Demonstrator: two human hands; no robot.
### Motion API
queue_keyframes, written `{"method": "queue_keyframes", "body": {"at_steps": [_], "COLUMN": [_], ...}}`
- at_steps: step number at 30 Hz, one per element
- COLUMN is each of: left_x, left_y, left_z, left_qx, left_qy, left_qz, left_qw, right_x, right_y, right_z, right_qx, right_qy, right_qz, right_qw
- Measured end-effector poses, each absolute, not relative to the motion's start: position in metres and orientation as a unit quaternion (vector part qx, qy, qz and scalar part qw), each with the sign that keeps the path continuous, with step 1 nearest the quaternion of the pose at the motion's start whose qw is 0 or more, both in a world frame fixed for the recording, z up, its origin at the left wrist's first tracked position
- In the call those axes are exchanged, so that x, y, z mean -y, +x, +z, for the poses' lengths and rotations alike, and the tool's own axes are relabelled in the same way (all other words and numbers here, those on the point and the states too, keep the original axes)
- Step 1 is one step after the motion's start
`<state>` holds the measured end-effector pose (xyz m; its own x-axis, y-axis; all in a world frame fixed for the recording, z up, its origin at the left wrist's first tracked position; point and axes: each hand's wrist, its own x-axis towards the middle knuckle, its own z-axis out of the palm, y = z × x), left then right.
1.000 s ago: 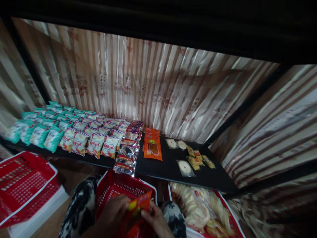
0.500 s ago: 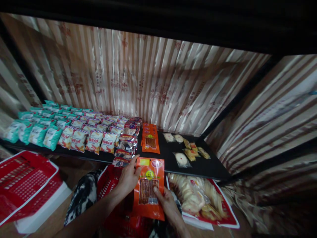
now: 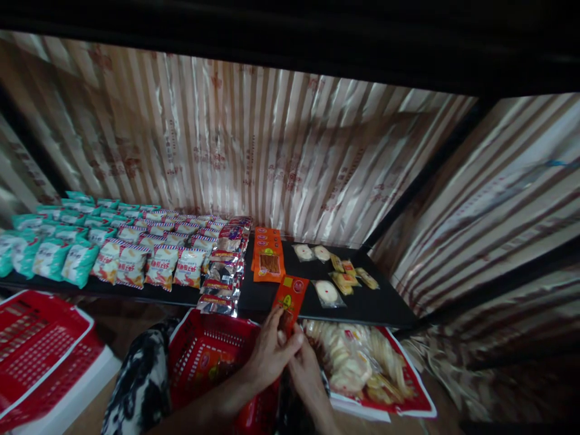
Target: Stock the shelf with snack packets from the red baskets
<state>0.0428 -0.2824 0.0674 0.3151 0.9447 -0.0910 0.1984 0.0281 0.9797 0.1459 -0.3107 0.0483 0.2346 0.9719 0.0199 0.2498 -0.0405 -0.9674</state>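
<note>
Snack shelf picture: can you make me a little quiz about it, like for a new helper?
1. True or false: the left hand holds a green bottle.
2. Pick one: what lies at the left end of the shelf? A) teal packets B) apples C) cups
3. Fill the gap: the basket under the left hand is ___ in colour.

Key
1. False: it holds an orange packet.
2. A
3. red
</note>
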Motion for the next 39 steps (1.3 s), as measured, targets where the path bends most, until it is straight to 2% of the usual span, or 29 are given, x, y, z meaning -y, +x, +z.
{"method": "queue_keyframes", "body": {"at_steps": [3, 8, 12, 14, 17, 22, 29, 32, 35, 39], "left_x": [0.279, 0.262, 0.252, 0.248, 0.241, 0.224, 0.184, 0.165, 0.148, 0.128], "left_y": [0.049, 0.049, 0.045, 0.043, 0.043, 0.049, 0.059, 0.064, 0.070, 0.077], "left_z": [0.060, 0.047, 0.052, 0.054, 0.052, 0.036, 0.020, 0.020, 0.025, 0.034], "left_qx": [-0.456, -0.437, -0.407, -0.403, -0.412, -0.464, -0.522, -0.595, -0.676, -0.704], "left_qy": [0.515, 0.331, 0.190, 0.132, 0.103, 0.140, 0.264, 0.354, 0.459, 0.525], "left_qz": [0.412, 0.474, 0.459, 0.440, 0.430, 0.412, 0.447, 0.424, 0.349, 0.289], "left_qw": [0.598, 0.689, 0.767, 0.791, 0.797, 0.771, 0.677, 0.584, 0.458, 0.381], "right_x": [0.315, 0.315, 0.300, 0.292, 0.284, 0.273, 0.227, 0.202, 0.179, 0.152], "right_y": [0.146, 0.153, 0.165, 0.173, 0.179, 0.183, 0.193, 0.195, 0.195, 0.195], "right_z": [0.049, 0.048, 0.032, 0.024, 0.018, 0.015, 0.006, 0.004, 0.003, 0.004], "right_qx": [0.527, 0.540, 0.424, 0.386, 0.381, 0.372, 0.438, 0.470, 0.497, 0.514], "right_qy": [-0.634, -0.615, -0.672, -0.695, -0.686, -0.676, -0.707, -0.711, -0.725, -0.755], "right_qz": [0.324, 0.349, 0.303, 0.296, 0.354, 0.405, 0.288, 0.258, 0.241, 0.201], "right_qw": [0.464, 0.457, 0.525, 0.529, 0.508, 0.491, 0.475, 0.455, 0.412, 0.355]}}
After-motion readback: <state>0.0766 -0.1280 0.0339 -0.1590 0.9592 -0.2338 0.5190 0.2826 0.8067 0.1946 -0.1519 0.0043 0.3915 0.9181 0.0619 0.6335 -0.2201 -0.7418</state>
